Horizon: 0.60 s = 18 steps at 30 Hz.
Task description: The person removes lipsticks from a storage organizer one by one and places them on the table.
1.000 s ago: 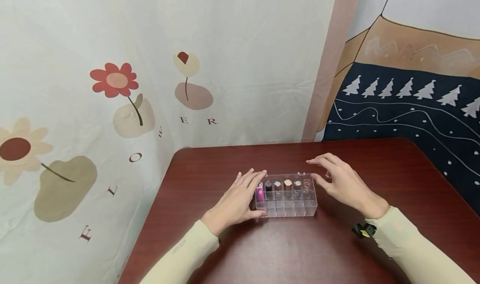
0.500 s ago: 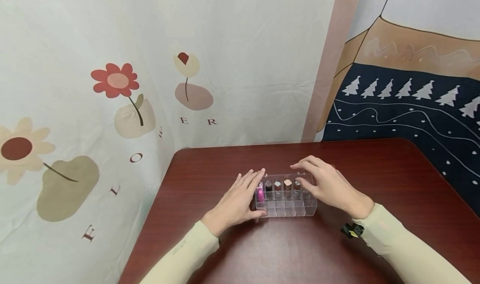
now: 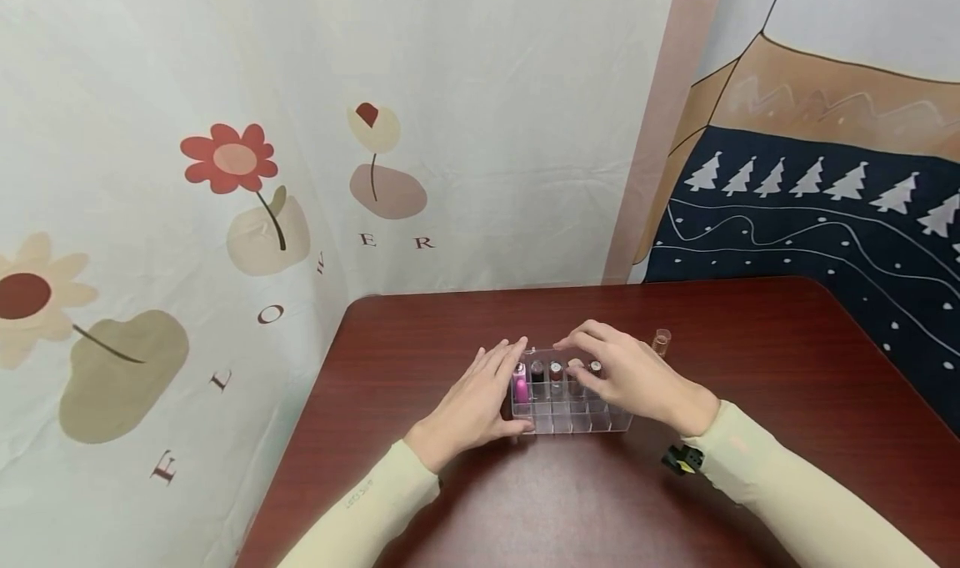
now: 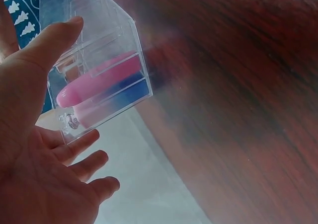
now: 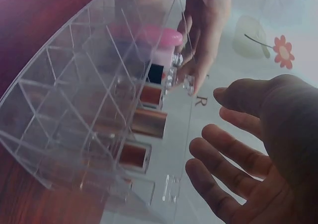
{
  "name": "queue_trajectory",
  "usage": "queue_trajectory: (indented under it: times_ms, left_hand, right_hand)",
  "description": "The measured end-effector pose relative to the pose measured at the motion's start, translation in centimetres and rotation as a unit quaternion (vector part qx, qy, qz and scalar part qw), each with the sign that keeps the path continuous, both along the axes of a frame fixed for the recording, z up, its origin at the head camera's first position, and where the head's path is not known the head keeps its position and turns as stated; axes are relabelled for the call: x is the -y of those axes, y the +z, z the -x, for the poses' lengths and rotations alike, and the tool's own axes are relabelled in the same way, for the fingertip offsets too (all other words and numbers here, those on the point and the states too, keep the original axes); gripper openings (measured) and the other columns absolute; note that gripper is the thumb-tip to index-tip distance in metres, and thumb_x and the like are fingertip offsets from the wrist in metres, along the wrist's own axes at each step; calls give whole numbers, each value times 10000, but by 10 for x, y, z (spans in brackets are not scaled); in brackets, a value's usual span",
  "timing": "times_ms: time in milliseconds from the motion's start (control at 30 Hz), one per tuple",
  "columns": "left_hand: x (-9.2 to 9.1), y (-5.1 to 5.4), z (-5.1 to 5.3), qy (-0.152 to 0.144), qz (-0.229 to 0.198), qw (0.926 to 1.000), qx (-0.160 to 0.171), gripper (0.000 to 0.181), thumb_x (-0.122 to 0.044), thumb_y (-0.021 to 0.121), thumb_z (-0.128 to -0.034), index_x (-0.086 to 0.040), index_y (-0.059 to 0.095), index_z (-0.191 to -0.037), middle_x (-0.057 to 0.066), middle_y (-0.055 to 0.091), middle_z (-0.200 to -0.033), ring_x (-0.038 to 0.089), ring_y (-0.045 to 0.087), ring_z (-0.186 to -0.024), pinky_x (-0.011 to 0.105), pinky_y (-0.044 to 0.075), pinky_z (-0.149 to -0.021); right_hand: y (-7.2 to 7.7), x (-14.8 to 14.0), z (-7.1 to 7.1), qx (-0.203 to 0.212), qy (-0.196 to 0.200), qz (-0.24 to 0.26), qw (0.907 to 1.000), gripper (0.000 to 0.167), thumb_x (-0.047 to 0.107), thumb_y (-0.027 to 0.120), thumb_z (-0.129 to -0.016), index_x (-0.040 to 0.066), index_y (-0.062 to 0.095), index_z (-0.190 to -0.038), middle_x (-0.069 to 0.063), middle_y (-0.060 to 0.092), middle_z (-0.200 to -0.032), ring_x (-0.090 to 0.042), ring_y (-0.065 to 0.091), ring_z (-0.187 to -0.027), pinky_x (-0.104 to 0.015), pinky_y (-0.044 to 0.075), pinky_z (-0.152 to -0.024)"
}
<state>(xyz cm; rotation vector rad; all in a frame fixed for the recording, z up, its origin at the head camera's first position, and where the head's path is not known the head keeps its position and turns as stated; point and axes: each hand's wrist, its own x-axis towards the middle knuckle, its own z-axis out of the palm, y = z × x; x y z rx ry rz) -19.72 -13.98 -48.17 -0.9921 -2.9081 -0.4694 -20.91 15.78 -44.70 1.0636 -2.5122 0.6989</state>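
Observation:
A clear plastic lipstick organizer (image 3: 551, 422) stands on the table, with lipsticks in its back row and bare slots along the front. My left hand (image 3: 468, 405) holds its left end, thumb at the front and fingers behind. At that end is a bright pink tube (image 4: 102, 80). Beside it come a dark lipstick (image 3: 537, 374) and a silver-topped lipstick (image 3: 556, 374). My right hand (image 3: 637, 376) hovers over the organizer's right part, hiding some slots. Its fingers are spread and loosely bent with nothing between them, as the right wrist view shows. A copper-coloured lipstick (image 5: 150, 122) is nearest its fingertips.
A small clear amber tube (image 3: 661, 342) stands on the table beyond my right hand. The dark red tabletop (image 3: 525, 501) runs back to a flower-printed curtain (image 3: 487, 134). A navy cloth with white trees (image 3: 810, 218) hangs at the right.
My right hand has moved left, from the organizer's right end to over its slots. This has brought the amber tube behind it into view. The left hand has stayed on the organizer.

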Motion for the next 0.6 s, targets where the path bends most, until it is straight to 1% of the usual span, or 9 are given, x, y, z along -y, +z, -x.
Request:
queue_trajectory:
  times_ms: [67,200,333,467,600]
  left_hand:
    - [0,-1,0,-25,-64,10000,25,1329,-508,1025,-890,-58,228,-1853,231,435,-1851,411,400,-1764,666,315,-1443]
    - [0,-1,1,-48,-170,9998,32,1311,-485,1032,-888,-55,248,-1846,240,453,-1835,425,417,-1753,681,328,-1433]
    - [0,-1,0,-35,-207,9998,44,1303,-471,1038,-885,-57,259,-1844,223,466,-1829,423,429,-1746,682,335,-1429]
    - [0,-1,0,-12,-229,9997,66,1303,-466,1041,-881,-57,262,-1842,214,471,-1826,417,434,-1744,667,331,-1435]
    - [0,-1,0,6,-222,9997,70,1307,-468,1044,-877,-61,263,-1843,206,469,-1829,411,435,-1744,659,332,-1435]
  right_hand:
    - [-1,3,0,104,77,-40,9999,351,124,919,-1003,138,826,-1341,-31,798,-1281,-188,830,-1008,-332,702,-824]
    - [-2,10,0,327,216,-97,9992,359,97,913,-1000,121,820,-1347,-47,801,-1277,-170,863,-975,-337,725,-856]
    - [-3,16,0,479,263,-209,9983,361,98,895,-1013,117,820,-1366,-42,801,-1271,-167,820,-946,-295,696,-814]
    - [-4,23,0,445,366,-330,9978,345,125,889,-1024,113,820,-1362,-40,803,-1246,-164,737,-897,-277,649,-788]
    - [-4,29,1,409,553,-372,9969,327,133,887,-1030,84,821,-1347,-54,810,-1227,-174,751,-896,-293,666,-818]
